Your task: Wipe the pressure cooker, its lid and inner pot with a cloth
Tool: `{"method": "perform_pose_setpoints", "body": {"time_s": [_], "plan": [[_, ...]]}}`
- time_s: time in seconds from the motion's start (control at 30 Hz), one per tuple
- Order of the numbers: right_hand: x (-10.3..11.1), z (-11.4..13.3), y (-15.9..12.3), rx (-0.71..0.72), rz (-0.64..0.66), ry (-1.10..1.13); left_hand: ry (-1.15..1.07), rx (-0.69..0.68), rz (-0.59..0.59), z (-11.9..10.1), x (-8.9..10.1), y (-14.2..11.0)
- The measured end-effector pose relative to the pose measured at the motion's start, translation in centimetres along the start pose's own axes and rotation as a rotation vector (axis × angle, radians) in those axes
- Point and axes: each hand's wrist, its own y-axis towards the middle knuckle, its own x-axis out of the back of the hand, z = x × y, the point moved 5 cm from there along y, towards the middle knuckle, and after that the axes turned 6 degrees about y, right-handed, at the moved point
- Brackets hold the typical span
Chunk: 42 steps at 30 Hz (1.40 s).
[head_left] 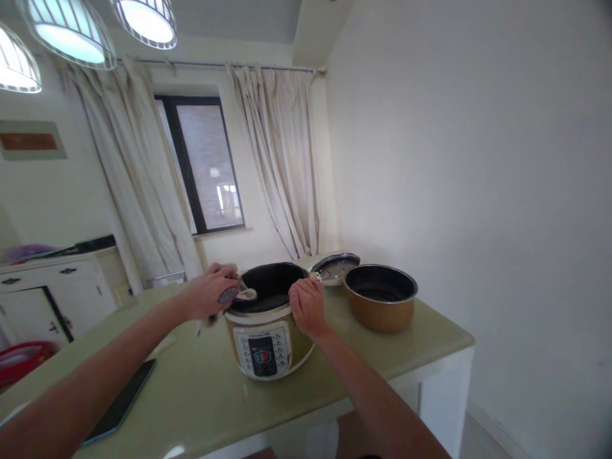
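Note:
A rice cooker (261, 341) with a gold and white body and a front control panel stands upright on the table. Its dark inside shows from above. At its left rim, my left hand (214, 293) is closed around a pale cloth (247, 294), part of which hangs outside below the hand. My right hand (308, 306) grips the cooker's right rim, fingers curled over the edge. To the right sits a brown inner pot (382, 315) with a black interior, apart from the cooker. Behind the two, a round lid (335, 268) lies tilted, its underside showing.
The pale green table (363, 357) has its corner at the right, near a white wall. A dark phone-like tablet (122, 401) lies flat under my left forearm. A red basin (26, 363) and a white cabinet (67, 287) stand at the left.

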Motion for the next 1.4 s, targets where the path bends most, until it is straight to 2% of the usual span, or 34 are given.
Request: {"method": "perform_pose_setpoints", "body": {"time_s": [0.07,0.17,0.27,0.33,0.43,0.53,0.6,0.8,0.87,0.97,1.07,1.17,1.27,1.4], "plan": [[-0.1,0.0,-0.1,0.003,-0.005,0.008,0.039,0.117,-0.048,2.9,-1.5,0.3],[-0.2,0.0,-0.2,-0.006,-0.042,0.034,-0.036,0.261,-0.029,6.3,-3.7,0.8],[-0.4,0.0,-0.3,-0.012,-0.058,0.049,-0.063,0.306,-0.046,7.5,-4.2,2.2],[-0.4,0.1,-0.3,-0.015,-0.052,0.045,-0.029,0.277,-0.117,6.6,-3.5,3.8],[-0.4,0.1,-0.3,-0.026,-0.037,0.025,-0.023,0.241,-0.178,3.7,-2.7,7.0],[-0.4,0.2,-0.4,-0.033,-0.021,0.01,-0.03,0.273,-0.046,0.7,-3.6,10.3],[-0.5,0.2,-0.5,-0.038,-0.012,0.006,-0.035,0.317,0.004,-0.4,-4.1,12.1],[-0.9,0.4,-0.7,-0.054,-0.078,-0.027,-0.136,0.357,-0.062,-2.0,-2.7,16.2],[-1.1,0.4,-0.7,-0.053,-0.092,-0.035,-0.193,0.338,-0.084,-3.8,-2.1,17.4],[-1.3,0.3,-0.8,-0.044,-0.085,-0.052,-0.282,0.243,-0.106,-7.8,-0.9,19.0],[-1.4,0.0,-0.9,-0.033,-0.08,-0.056,-0.349,0.103,-0.115,-11.6,0.4,19.7],[-1.3,-0.1,-0.9,-0.027,-0.07,-0.052,-0.4,-0.014,-0.092,-13.1,1.6,19.2],[-1.2,-0.1,-0.9,-0.019,-0.059,-0.03,-0.561,-0.053,-0.035,-12.4,1.8,17.8],[-1.1,-0.1,-1.0,-0.008,-0.081,0.0,-0.96,0.104,0.033,-9.6,0.2,15.3]]}}
